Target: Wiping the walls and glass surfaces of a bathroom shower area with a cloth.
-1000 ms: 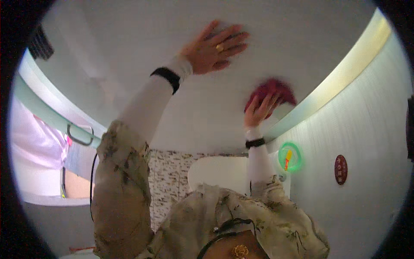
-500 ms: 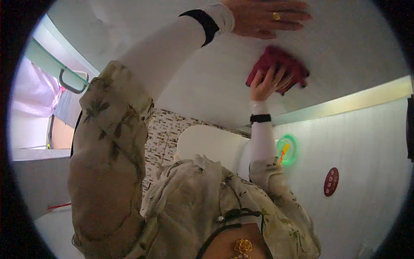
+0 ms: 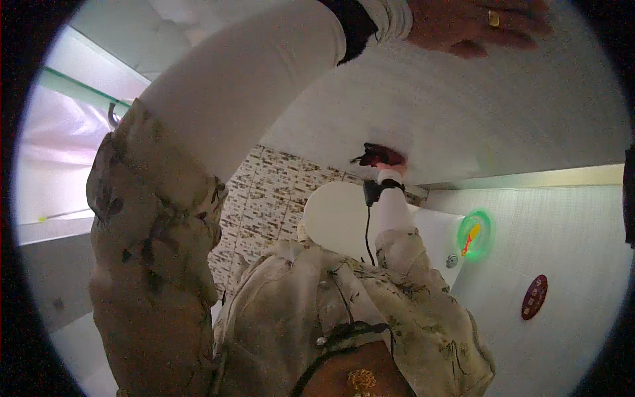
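My left hand [image 3: 479, 28], with a gold ring on one finger, lies spread near the top of the view against the pale grey wall [image 3: 463, 112]. Nothing is held in it. Lower down, my right hand [image 3: 393, 171] presses a dark red cloth [image 3: 382, 156] against the same wall. Its fingers are mostly hidden by the cloth, which is bunched and dark at its left end. A small black box [image 3: 372, 192] with a thin cord hangs beside my right wrist at the black band.
A white toilet lid [image 3: 337, 218] stands below, over a brown-and-white mosaic floor [image 3: 264, 192]. A green round item [image 3: 468, 248] with an orange-yellow stick is right of it. A dark red oval sign [image 3: 534, 298] is on the right wall. A glass panel [image 3: 86, 86] edges the left.
My right hand has carried the cloth down and to the left along the wall, toward the floor. My left hand has shifted right in the view, still spread.
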Motion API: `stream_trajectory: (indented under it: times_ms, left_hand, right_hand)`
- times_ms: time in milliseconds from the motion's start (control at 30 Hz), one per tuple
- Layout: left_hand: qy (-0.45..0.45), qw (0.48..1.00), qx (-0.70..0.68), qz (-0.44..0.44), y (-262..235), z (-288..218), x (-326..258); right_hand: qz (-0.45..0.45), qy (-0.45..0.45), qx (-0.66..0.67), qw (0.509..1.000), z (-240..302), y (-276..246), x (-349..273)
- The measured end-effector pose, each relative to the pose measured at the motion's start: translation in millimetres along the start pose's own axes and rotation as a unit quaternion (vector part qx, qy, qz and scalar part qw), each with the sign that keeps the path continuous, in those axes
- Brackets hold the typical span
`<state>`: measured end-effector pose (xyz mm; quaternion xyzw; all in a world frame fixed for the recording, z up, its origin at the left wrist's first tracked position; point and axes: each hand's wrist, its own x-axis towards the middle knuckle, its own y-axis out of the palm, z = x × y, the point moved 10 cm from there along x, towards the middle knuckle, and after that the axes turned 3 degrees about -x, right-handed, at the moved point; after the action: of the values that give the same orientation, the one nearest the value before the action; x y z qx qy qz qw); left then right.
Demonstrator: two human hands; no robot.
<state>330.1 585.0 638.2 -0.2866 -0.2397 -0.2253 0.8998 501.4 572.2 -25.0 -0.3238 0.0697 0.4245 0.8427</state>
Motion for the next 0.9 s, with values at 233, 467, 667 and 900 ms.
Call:
stream_trajectory:
  times_ms: [233,467,667,900]
  left_hand:
    - [0.004,1.000,-0.008,0.029,-7,7,-13]
    - [-0.007,0.999,0.025,-0.027,-14,-3,-6]
    - [-0.030,0.999,-0.026,0.028,-13,12,-30]
    - [-0.113,0.979,-0.160,0.051,-25,43,-146]
  right_hand:
    - [-0.060,-0.032,-0.355,0.932,-3,-74,51]
    - [-0.231,-0.249,-0.259,0.904,163,-254,-42]
    - [-0.181,-0.287,0.501,0.796,371,-237,-234]
    - [-0.375,-0.655,-0.214,0.620,404,-137,-295]
